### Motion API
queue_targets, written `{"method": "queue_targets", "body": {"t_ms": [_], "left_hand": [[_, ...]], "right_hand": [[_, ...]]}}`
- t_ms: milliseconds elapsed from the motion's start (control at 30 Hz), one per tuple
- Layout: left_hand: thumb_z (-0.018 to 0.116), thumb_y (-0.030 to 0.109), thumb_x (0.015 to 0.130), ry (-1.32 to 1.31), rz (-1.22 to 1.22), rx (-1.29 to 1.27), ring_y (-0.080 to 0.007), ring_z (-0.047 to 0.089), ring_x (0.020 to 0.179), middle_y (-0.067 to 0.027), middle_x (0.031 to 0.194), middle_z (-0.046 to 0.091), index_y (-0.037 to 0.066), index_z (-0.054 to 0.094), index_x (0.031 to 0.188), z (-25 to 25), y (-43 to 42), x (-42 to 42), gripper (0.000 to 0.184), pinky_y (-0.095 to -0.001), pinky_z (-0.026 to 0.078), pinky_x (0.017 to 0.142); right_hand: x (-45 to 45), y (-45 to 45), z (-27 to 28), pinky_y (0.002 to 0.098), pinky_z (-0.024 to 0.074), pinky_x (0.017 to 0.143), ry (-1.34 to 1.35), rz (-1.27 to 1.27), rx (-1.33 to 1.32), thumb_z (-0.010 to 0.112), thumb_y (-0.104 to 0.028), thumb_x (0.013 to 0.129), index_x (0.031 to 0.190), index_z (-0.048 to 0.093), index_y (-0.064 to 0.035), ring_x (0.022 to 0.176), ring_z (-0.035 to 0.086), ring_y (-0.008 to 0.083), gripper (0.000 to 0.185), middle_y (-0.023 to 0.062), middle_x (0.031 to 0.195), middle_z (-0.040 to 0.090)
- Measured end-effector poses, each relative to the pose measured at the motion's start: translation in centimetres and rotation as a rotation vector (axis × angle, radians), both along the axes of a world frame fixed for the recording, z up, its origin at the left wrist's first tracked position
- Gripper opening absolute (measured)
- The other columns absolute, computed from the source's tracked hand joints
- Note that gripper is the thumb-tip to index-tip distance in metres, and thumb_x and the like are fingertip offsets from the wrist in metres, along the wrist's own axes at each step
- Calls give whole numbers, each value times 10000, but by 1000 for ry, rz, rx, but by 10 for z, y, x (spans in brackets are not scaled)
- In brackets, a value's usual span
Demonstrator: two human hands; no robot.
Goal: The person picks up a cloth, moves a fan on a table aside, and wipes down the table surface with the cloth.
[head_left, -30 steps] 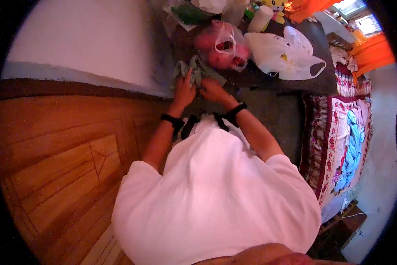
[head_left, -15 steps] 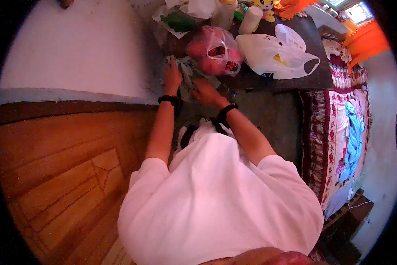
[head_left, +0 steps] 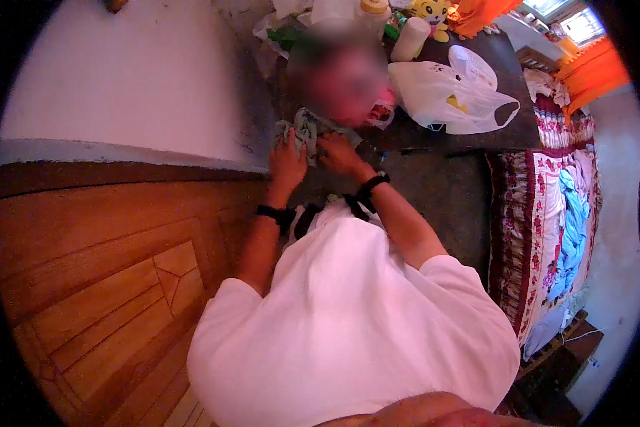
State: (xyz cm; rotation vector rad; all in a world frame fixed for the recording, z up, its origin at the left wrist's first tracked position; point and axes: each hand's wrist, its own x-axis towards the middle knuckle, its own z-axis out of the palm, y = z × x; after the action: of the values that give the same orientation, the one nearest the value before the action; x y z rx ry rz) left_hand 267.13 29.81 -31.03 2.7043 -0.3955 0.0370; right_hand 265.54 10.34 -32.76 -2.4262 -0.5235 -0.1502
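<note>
A crumpled grey-green cloth lies bunched at the front left corner of the dark table. My left hand is on its near left side, fingers pressed into the folds. On the right, my right hand has curled fingers gripping the cloth's other side. Just beyond the hands sits a pink bag, mostly hidden by a blurred patch. A white plastic bag with something yellow inside lies farther right.
At the back stand a white bottle, a jar with a tan lid and a yellow cat figure. A wooden door is at my left, and a bed with a patterned cover at my right.
My left hand has drawn back toward me and slightly right, bunching the cloth. My right hand has shifted only a little.
</note>
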Motion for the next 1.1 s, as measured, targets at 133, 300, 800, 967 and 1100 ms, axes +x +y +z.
{"method": "queue_targets", "body": {"t_ms": [133,300,800,967,1100], "left_hand": [[590,290,925,78,27,-58,-462,493,1237,-317,1367,478,71,343,1478,-1,-5,1,644,-571,380,1014],[617,239,901,9,106,-82,-474,471,1262,-337,1410,419,94,310,1498,-2,-14,8,687,-582,398,996],[554,376,947,183,19,-176,-456,472,1278,-262,1496,371,155,210,1548,-33,-27,175,727,-581,366,1052],[553,394,941,-25,-44,-97,-456,476,1268,-264,1442,438,126,261,1527,-33,-7,128,707,-595,339,1056],[587,357,927,82,-123,-182,-434,470,1278,-248,1401,488,97,304,1500,-3,9,65,690,-570,344,1055]], "right_hand": [[-2,2,-18,481,450,830,83,45,16,683,-182,739,1070,629,-55,1002,541,398,359,190,1009,589],[3,2,-27,479,435,858,17,13,45,676,-168,735,1094,646,-75,1023,549,397,372,187,1061,606],[7,12,16,513,449,907,231,-23,-50,551,-429,951,1081,663,-32,1047,581,412,433,230,1096,641],[4,15,13,487,445,874,139,-48,-68,635,-431,888,1065,647,-16,1000,574,406,451,215,1031,645],[3,13,8,489,462,872,185,-41,-64,650,-404,865,1042,658,-17,998,583,411,426,216,1039,647]]}}
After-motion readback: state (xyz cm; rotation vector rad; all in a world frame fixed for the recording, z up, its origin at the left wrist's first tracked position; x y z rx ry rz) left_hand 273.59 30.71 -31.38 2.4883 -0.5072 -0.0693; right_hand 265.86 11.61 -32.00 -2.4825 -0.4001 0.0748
